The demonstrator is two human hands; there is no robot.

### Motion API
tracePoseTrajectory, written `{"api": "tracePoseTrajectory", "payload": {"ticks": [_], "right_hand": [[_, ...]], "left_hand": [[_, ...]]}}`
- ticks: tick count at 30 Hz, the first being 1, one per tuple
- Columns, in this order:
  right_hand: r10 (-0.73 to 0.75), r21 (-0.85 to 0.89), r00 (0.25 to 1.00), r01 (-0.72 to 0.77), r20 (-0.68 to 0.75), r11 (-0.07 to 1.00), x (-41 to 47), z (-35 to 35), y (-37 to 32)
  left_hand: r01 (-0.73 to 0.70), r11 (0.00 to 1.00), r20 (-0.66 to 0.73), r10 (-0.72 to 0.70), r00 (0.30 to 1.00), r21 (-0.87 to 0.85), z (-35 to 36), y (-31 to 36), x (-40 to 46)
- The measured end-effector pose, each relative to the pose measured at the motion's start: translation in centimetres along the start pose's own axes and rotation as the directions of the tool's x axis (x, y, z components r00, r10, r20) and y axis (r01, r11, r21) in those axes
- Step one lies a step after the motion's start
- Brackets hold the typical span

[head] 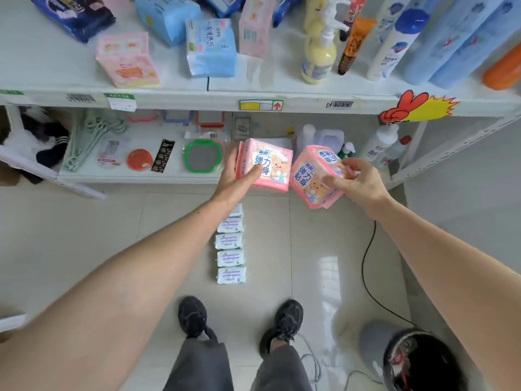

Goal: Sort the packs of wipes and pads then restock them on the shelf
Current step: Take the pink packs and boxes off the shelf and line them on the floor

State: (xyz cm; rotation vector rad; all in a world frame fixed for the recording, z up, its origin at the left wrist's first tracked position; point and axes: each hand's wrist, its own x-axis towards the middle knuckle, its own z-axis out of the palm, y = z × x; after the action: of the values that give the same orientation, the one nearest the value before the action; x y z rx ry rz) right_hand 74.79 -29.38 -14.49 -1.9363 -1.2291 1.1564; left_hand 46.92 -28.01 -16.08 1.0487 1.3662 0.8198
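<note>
1. I have a pink pad pack in each hand: my left hand [239, 176] grips one pink pack [265, 165] with the thumb across its front, and my right hand [358, 179] pinches a second, tilted pink pack [315, 176] by its corner.
2. Both packs hang in front of the lower shelf [141, 179], apart from each other and resting on nothing.
3. On the floor a row of white wipe packs [230, 244] lies in a neat line, so I judge that sort well under way, but none of it restocked.
4. The upper shelf [197, 100] is still jumbled: pink packs [127, 60] and blue packs [210, 49] lie mixed and askew.
5. Open room lies left of those packs; the pump bottles [321, 52] crowd the right.
6. The upper shelf's front lip juts over my hands, so I must lift out and clear it first.
</note>
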Motion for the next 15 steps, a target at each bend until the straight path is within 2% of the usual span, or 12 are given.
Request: {"api": "tracePoseTrajectory", "payload": {"ticks": [7, 15], "right_hand": [[0.082, -0.061, 0.994, -0.078, 0.071, 0.995, 3.6, 2.1, 8.9], [0.156, -0.02, 0.987, -0.155, 0.042, 0.988, 10.2, 8.9, 23.7]], "left_hand": [[0.189, 0.98, -0.023, -0.188, 0.982, 0.06, 3.5, -9.8, 2.8], [0.26, 0.965, 0.053, -0.262, 0.964, 0.03, 6.7, -25.5, 10.4]]}}
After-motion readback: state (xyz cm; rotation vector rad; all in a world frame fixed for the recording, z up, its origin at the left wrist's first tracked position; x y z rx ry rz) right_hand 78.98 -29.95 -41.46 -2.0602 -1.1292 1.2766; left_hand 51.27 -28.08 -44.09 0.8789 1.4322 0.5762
